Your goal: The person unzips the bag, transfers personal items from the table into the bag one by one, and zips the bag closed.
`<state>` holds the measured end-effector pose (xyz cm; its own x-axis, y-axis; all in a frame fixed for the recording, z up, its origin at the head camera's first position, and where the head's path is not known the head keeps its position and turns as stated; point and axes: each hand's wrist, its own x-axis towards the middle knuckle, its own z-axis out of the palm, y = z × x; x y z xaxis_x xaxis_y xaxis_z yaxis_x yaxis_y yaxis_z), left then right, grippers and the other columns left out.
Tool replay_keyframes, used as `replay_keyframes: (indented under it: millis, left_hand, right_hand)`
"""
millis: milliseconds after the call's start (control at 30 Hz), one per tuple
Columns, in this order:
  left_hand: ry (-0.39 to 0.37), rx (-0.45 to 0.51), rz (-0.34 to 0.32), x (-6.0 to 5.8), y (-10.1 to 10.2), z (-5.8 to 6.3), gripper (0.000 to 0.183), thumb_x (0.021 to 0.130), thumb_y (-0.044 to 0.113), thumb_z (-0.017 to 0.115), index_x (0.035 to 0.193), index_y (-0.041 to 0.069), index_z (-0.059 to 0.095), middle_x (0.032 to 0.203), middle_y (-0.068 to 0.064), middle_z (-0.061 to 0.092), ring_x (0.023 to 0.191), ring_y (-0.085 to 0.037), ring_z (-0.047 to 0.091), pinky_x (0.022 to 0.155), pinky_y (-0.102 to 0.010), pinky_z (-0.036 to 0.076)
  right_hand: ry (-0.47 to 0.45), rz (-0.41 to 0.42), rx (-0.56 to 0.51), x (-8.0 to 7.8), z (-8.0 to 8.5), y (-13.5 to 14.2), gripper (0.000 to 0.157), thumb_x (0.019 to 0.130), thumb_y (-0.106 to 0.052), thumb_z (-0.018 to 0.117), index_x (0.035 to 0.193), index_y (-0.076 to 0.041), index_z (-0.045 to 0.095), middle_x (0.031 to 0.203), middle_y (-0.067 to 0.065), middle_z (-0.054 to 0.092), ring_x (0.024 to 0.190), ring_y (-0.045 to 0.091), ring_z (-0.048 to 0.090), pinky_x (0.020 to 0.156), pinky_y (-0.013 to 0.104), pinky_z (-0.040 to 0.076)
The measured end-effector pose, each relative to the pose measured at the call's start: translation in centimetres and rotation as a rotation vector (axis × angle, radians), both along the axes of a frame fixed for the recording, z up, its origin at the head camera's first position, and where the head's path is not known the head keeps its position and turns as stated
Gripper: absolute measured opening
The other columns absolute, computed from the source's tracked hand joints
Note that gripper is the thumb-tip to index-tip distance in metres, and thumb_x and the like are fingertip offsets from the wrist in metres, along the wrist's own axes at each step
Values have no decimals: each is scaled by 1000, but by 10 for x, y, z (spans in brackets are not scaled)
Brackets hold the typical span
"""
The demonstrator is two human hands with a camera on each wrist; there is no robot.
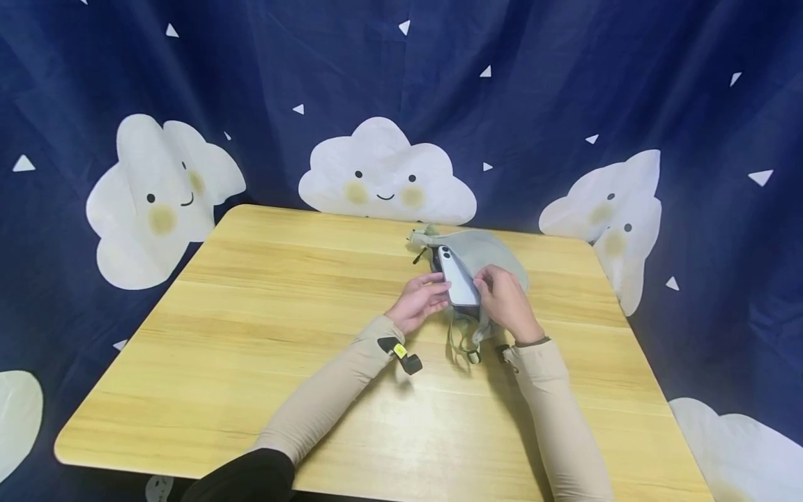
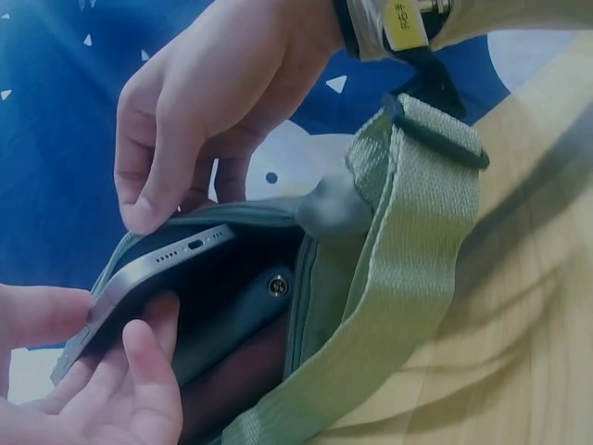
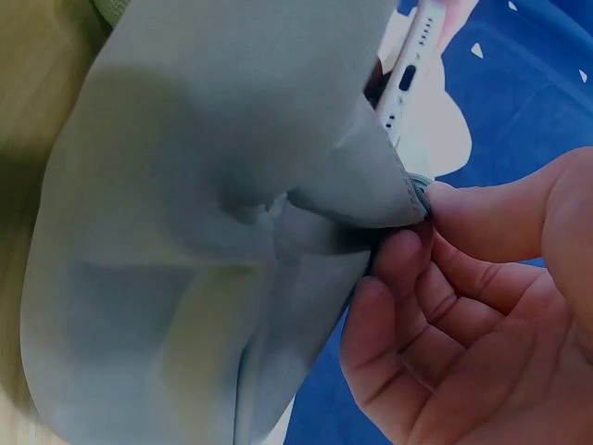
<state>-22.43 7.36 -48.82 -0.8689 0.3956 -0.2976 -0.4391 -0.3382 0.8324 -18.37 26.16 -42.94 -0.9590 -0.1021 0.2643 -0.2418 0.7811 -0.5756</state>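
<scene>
Bag (image 1: 492,249) in grey-green lies on the far right part of the table (image 1: 251,335), its mouth gaping to the left, towards the person. The phone (image 1: 461,280) sits slantwise at that mouth, its pale back up, the two lenses at the far end and the port end near; how deep it reaches inside I cannot tell. Within, past the phone, the bag is dark, with a round metal snap (image 2: 278,285) on the lining and a reddish-brown patch below it that I can't make out.

The left hand (image 1: 422,301) grips the phone by its left edge, thumb on one side and fingers on the other. The right hand (image 1: 507,301) has thumb and fingertips closed on the bag's rim, pinching it on the right of the phone.

A woven green strap (image 2: 417,209) loops beside the mouth and covers part of the bag's side; its dark buckle (image 1: 473,357) rests on the near side. At the bag's far left corner hangs a dark zip pull (image 1: 419,256). Beige sleeves (image 1: 329,390) cover both forearms. Behind the table hangs a navy curtain (image 1: 263,56) with smiling white clouds (image 1: 383,157) and small triangles.
</scene>
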Motion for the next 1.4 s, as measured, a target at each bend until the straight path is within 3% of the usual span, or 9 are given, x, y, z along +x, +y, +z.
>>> replay_keyframes:
  millis: [200, 333, 500, 633, 967, 1067, 1167, 1267, 1400]
  left_hand:
    - [-3, 13, 7, 1, 5, 2, 53, 98, 3, 63, 149, 2, 47, 136, -22, 63, 92, -15, 70, 81, -23, 61]
    - [-12, 34, 3, 2, 8, 2, 53, 99, -1, 60, 150, 1, 45, 141, -28, 59, 94, -17, 71, 87, -26, 62]
    - [-28, 76, 2, 4, 15, 2, 52, 99, -5, 55, 149, -2, 43, 117, -17, 67, 88, -15, 70, 94, -30, 62]
    - [-40, 101, -9, 6, 20, 3, 51, 100, -4, 53, 150, -2, 40, 104, -7, 64, 84, -13, 67, 99, -33, 60]
    - [5, 101, -54, 7, 20, 6, 46, 101, 1, 51, 146, -4, 44, 113, -6, 64, 102, -16, 64, 104, -32, 53]
    - [9, 124, -68, 7, 18, 6, 44, 103, 2, 49, 145, -5, 44, 125, -15, 66, 105, -17, 66, 114, -38, 49]
    - [8, 154, -79, 7, 15, 6, 46, 105, 5, 46, 150, -5, 39, 143, -27, 57, 120, -29, 65, 121, -45, 43]
    - [-2, 179, -90, 7, 14, 7, 50, 106, 9, 44, 154, -1, 33, 154, -32, 46, 139, -41, 53, 124, -47, 38]
    - [-12, 197, -107, 7, 12, 10, 51, 106, 13, 45, 154, -1, 32, 157, -32, 42, 148, -45, 42, 126, -47, 36]
  right_hand:
    - [13, 1, 5, -1, 0, 1, 12, 100, -5, 61, 98, 4, 69, 97, 24, 74, 88, 37, 70, 80, 51, 59]
    - [24, 5, 11, 0, 0, -1, 12, 100, -4, 62, 98, 5, 69, 96, 24, 74, 88, 37, 70, 80, 51, 59]
    - [23, 9, 9, 1, 0, -3, 12, 100, -4, 61, 98, 5, 69, 94, 23, 74, 84, 35, 69, 76, 49, 58]
    - [12, 8, 8, 1, 1, -4, 12, 100, -4, 61, 98, 4, 68, 93, 22, 74, 81, 32, 68, 73, 46, 57]
    - [16, 8, 13, 0, 0, -1, 12, 101, -5, 60, 97, 4, 68, 92, 21, 73, 78, 30, 67, 71, 43, 55]
    - [15, 7, 12, 1, 1, -1, 12, 101, -5, 60, 97, 3, 68, 91, 20, 73, 77, 29, 67, 70, 42, 54]
    - [14, 2, 15, 1, 1, -1, 12, 101, -6, 61, 96, 3, 68, 89, 19, 73, 76, 28, 66, 69, 40, 53]
    - [13, -1, 20, 1, 2, -1, 13, 101, -6, 61, 96, 2, 68, 89, 18, 72, 77, 29, 65, 69, 41, 52]
    - [12, -3, 23, 1, 3, -1, 13, 101, -6, 61, 95, 2, 68, 89, 19, 72, 78, 29, 65, 70, 43, 52]
